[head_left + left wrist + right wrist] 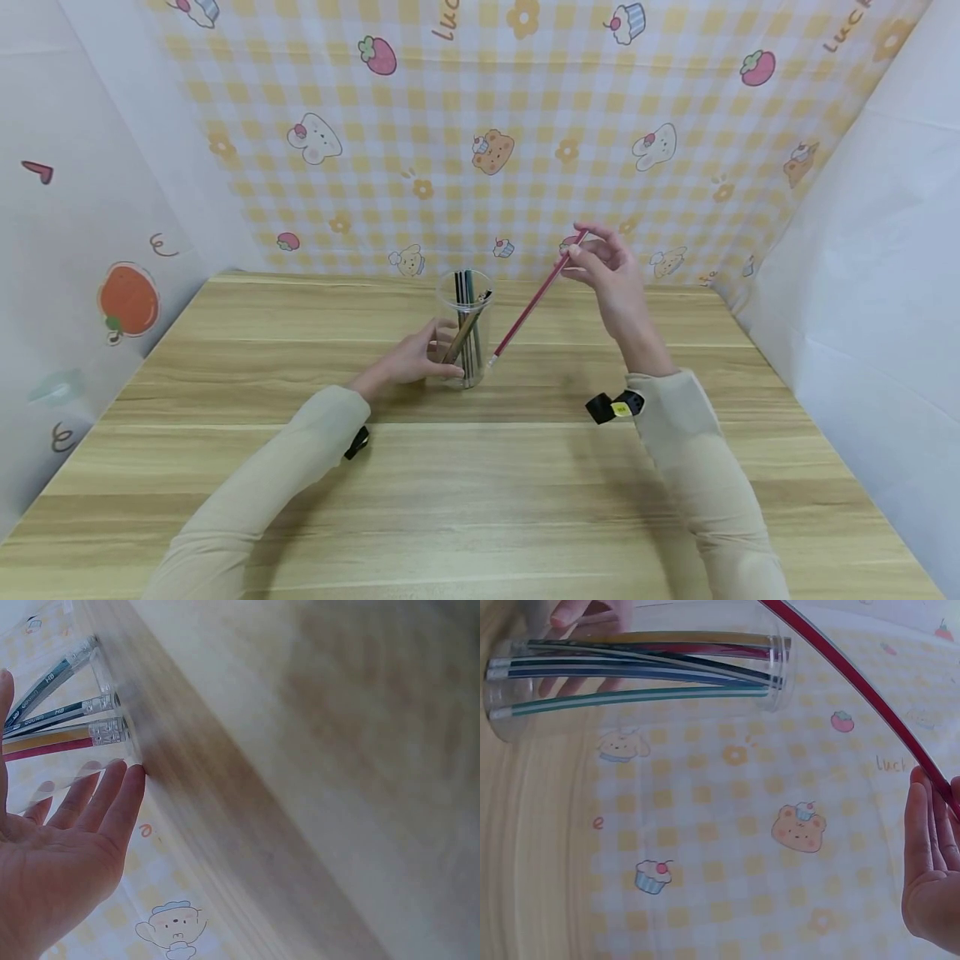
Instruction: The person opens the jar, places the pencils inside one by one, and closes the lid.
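Observation:
A clear cylindrical cup (482,337) stands upright on the wooden table with several pencils (645,696) in it, dark, teal, gold and red among them. My left hand (411,354) holds the cup low on its left side, thumb in front and fingers behind. To the right of the cup, my right hand (617,287) pinches a red pencil (537,298) near its upper end. That pencil slants down to the left, its pale lower end in the air beside the cup. In the right wrist view the red pencil (855,680) passes outside the cup's rim.
The wood-grain table (450,508) runs back to a yellow checked cloth backdrop (525,108). White side panels (870,217) border the table at left and right. A small black device (615,407) sits at the right cuff, another black device (357,442) at the left.

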### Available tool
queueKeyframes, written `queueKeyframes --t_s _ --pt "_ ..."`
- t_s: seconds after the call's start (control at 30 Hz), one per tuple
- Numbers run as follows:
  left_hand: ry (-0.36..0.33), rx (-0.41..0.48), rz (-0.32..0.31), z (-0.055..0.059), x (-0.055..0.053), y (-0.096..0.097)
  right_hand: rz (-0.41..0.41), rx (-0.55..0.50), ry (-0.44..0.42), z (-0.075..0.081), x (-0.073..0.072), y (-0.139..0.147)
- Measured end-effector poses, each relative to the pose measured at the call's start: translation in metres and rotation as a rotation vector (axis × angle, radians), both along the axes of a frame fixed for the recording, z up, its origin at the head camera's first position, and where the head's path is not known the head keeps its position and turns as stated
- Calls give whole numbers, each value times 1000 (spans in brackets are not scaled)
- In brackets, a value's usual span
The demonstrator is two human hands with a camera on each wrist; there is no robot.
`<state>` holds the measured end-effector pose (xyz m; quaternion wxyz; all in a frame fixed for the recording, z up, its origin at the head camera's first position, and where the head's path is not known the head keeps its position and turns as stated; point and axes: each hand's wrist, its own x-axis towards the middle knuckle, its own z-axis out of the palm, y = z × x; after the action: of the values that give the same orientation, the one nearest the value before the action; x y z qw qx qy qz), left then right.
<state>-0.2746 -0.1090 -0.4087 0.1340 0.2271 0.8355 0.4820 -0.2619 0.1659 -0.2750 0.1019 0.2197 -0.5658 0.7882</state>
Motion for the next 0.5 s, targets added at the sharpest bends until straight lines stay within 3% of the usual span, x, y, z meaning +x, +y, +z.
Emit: queueKeyframes --t_s 0.27,0.5 --pt "4 3 -13 0 0 0 -57 5 23 18 2 -7" --pt "-11 17 -33 30 19 3 -100 -60 61 27 4 -13"
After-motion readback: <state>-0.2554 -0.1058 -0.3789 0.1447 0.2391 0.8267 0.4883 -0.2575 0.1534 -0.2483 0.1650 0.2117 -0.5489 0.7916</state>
